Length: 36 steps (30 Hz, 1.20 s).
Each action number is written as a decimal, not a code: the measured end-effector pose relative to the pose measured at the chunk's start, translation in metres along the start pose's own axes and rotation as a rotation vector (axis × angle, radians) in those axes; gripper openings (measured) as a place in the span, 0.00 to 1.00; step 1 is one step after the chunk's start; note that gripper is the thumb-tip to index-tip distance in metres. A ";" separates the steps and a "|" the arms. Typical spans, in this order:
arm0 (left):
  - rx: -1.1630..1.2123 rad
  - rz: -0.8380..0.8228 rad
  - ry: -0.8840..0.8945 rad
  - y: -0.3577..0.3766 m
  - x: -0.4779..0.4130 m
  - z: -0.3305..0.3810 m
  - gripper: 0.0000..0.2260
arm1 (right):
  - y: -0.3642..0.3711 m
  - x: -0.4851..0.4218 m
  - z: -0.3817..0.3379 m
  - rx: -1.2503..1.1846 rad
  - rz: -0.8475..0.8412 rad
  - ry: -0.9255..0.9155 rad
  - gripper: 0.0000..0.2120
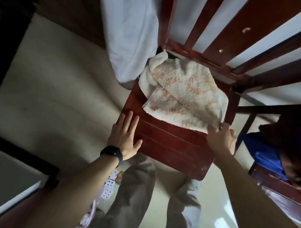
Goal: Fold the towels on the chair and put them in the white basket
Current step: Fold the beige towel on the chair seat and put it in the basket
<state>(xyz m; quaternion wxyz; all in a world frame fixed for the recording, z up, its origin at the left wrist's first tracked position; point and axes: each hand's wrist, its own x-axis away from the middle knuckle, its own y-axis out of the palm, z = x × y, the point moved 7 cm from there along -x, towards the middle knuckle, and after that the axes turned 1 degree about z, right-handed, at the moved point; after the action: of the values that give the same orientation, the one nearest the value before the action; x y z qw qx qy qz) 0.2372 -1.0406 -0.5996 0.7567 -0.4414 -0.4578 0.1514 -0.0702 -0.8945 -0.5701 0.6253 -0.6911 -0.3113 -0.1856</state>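
The left grip (124, 135) lies spread flat on the red chair (170, 147) seat; the right grip (221, 137) pinches the near corner of the patterned towel (185, 93) lying there.

There is one wide-angle view, from the person's head. It looks steeply down, close above the chair (170, 147) seat and both forearms.

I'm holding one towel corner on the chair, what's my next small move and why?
Probably move the left hand, flat on the chair seat, to the near-left corner of the towel: the right hand pinches only the near-right one, and the towel lies crumpled.
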 end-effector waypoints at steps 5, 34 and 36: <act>0.209 0.006 -0.086 -0.015 -0.003 0.002 0.36 | 0.009 0.015 -0.002 -0.101 -0.090 0.000 0.17; 1.032 0.156 -0.061 -0.290 0.187 0.080 0.03 | -0.187 0.307 0.114 -1.060 0.162 0.035 0.07; 1.090 0.152 -0.057 -0.302 0.206 0.088 0.04 | -0.215 0.332 0.120 -1.075 0.258 -0.017 0.05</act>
<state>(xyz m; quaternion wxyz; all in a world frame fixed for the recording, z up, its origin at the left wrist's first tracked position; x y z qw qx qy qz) 0.2218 -1.0339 -0.2242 0.8499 -0.0130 -0.3002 0.4328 0.0163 -0.7060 -0.2128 0.1994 -0.9471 -0.0903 -0.2346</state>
